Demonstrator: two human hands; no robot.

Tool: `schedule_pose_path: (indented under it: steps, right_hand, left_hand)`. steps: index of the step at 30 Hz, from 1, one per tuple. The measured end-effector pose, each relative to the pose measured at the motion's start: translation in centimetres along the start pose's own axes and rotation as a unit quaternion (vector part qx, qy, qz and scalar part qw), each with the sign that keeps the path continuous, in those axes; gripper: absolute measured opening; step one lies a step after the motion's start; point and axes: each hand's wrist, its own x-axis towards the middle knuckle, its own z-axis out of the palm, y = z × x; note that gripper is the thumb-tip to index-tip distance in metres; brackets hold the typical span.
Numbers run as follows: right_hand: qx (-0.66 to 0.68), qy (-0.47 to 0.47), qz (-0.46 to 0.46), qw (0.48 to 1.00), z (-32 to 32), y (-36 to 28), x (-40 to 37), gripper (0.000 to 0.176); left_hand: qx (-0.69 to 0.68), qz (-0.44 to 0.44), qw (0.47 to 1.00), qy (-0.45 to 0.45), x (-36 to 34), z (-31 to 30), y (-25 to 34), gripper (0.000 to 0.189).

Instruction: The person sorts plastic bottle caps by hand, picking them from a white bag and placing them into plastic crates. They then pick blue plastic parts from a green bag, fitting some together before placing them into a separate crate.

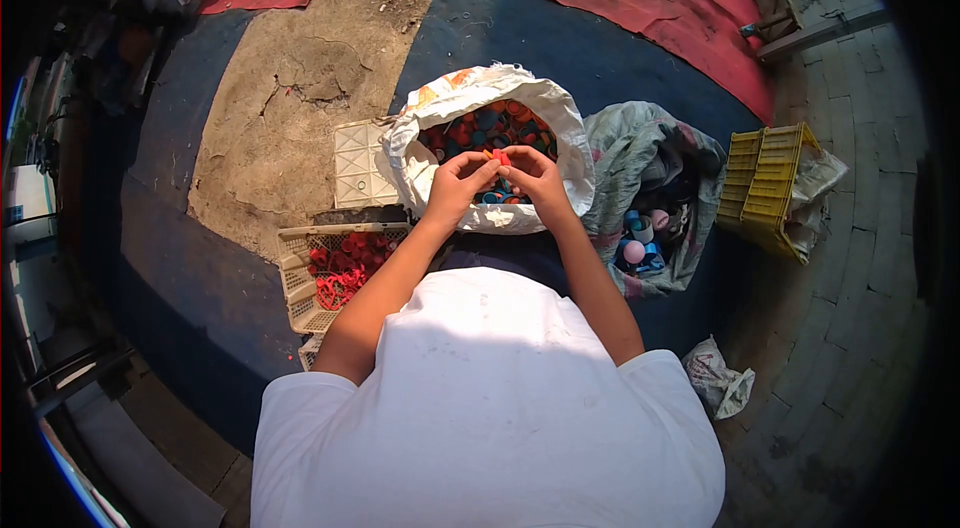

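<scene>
My left hand [460,186] and my right hand [538,184] meet above a white woven sack [562,123] with its rim rolled back. Between their fingertips both pinch a small red plastic cap [501,157]; its exact shape is too small to make out. Inside the sack lie many loose plastic caps [490,122] in red, orange, teal and dark colours. Left of my knees, a beige plastic basket [297,273] holds red caps and rings [345,273], partly hidden by my left forearm.
A grey-green woven sack [612,153] on the right holds blue, pink and white pieces. Beyond it stands a yellow crate [757,173] with plastic bags. A beige crate panel [362,164] lies beside the white sack. A crumpled bag [718,380] sits at the right.
</scene>
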Motion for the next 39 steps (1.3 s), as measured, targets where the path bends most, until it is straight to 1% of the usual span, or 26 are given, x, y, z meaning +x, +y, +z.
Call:
schedule_pose_path:
  steps: [3, 5, 6, 8, 12, 15, 16, 17, 19, 20, 21, 23, 24, 27, 28, 31, 34, 37, 38, 39]
  right_hand:
    - [0.001, 0.001, 0.024, 1.0, -0.6, 0.5, 0.4, 0.025]
    - [0.002, -0.003, 0.024, 1.0, -0.9, 0.8, 0.7, 0.025]
    - [0.006, -0.009, 0.021, 1.0, -1.0, 0.8, 0.6, 0.025]
    - [0.015, -0.021, 0.013, 1.0, -1.1, 0.7, 0.9, 0.025]
    - [-0.01, 0.008, -0.031, 0.999, -1.2, 0.9, 1.7, 0.025]
    - [-0.022, 0.027, -0.035, 0.999, -1.7, 1.1, 2.1, 0.025]
    - [-0.023, 0.025, -0.028, 0.999, -1.9, 0.7, 1.9, 0.025]
    - [-0.024, 0.022, -0.021, 0.999, -1.9, 0.3, 1.7, 0.025]
    - [-0.083, 0.015, -0.073, 0.994, -1.7, 0.3, 1.3, 0.028]
    - [-0.113, 0.011, -0.099, 0.989, -1.6, 0.1, 1.0, 0.029]
    - [-0.188, 0.016, -0.142, 0.972, -1.2, -0.5, 0.6, 0.031]
    - [-0.333, 0.026, -0.222, 0.916, 0.3, -2.6, -0.6, 0.035]
    - [-0.348, 0.036, -0.245, 0.904, 1.2, -3.3, -0.9, 0.038]
    - [-0.475, 0.02, -0.267, 0.838, 2.2, -3.9, -1.3, 0.04]
    - [-0.472, 0.027, -0.286, 0.834, 2.4, -3.9, -1.3, 0.041]
    - [-0.459, 0.045, -0.351, 0.815, 3.0, -4.2, -1.0, 0.041]
    - [-0.48, 0.037, -0.352, 0.803, 4.0, -4.8, -1.3, 0.042]
    - [-0.548, -0.015, -0.359, 0.755, 5.0, -4.0, -1.0, 0.047]
    - [-0.559, -0.02, -0.341, 0.756, 5.4, -4.0, -1.3, 0.056]
    - [-0.546, -0.014, -0.338, 0.766, 5.6, -4.2, -1.4, 0.057]
  left_hand:
    - [0.01, -0.021, 1.0, -0.008, 0.2, -0.3, 0.3, 0.028]
    - [0.011, -0.008, 1.0, -0.021, 0.5, -0.6, 0.0, 0.029]
    - [0.012, -0.001, 1.0, -0.028, 0.6, -0.6, 0.0, 0.029]
    - [0.055, 0.007, 0.998, -0.019, 0.9, -0.6, 0.3, 0.027]
    - [0.1, 0.017, 0.995, 0.009, 1.0, -0.5, 0.4, 0.031]
    - [0.006, -0.079, 0.995, 0.058, 1.6, -1.3, 0.1, 0.038]
    - [0.005, -0.084, 0.995, 0.053, 1.6, -1.5, 0.1, 0.044]
    - [-0.038, -0.084, 0.995, 0.049, 1.6, -1.6, 0.1, 0.043]
    - [-0.126, -0.082, 0.988, 0.04, 1.3, -1.0, 1.0, 0.042]
    - [-0.165, -0.102, 0.981, 0.02, 1.3, -0.7, 1.6, 0.046]
    - [-0.191, -0.116, 0.975, 0.005, 1.2, -0.2, 2.3, 0.047]
    - [-0.243, -0.147, 0.959, -0.025, 0.9, 0.5, 3.3, 0.051]
    - [-0.278, -0.145, 0.949, -0.041, 0.8, 0.7, 3.4, 0.051]
    - [-0.381, -0.137, 0.91, -0.087, 0.6, 1.2, 3.2, 0.053]
    - [-0.417, -0.135, 0.895, -0.085, 0.6, 0.8, 2.8, 0.049]
    - [-0.48, -0.127, 0.862, -0.098, 0.7, -0.4, 2.1, 0.046]
    - [-0.52, -0.116, 0.842, -0.081, 0.8, -0.6, 2.1, 0.05]
    - [-0.533, -0.118, 0.829, -0.124, 0.2, -0.2, 3.3, 0.052]
    - [-0.527, -0.107, 0.832, -0.137, 0.3, -0.4, 2.9, 0.054]
    - [-0.535, -0.107, 0.828, -0.129, 0.3, -0.7, 2.6, 0.054]
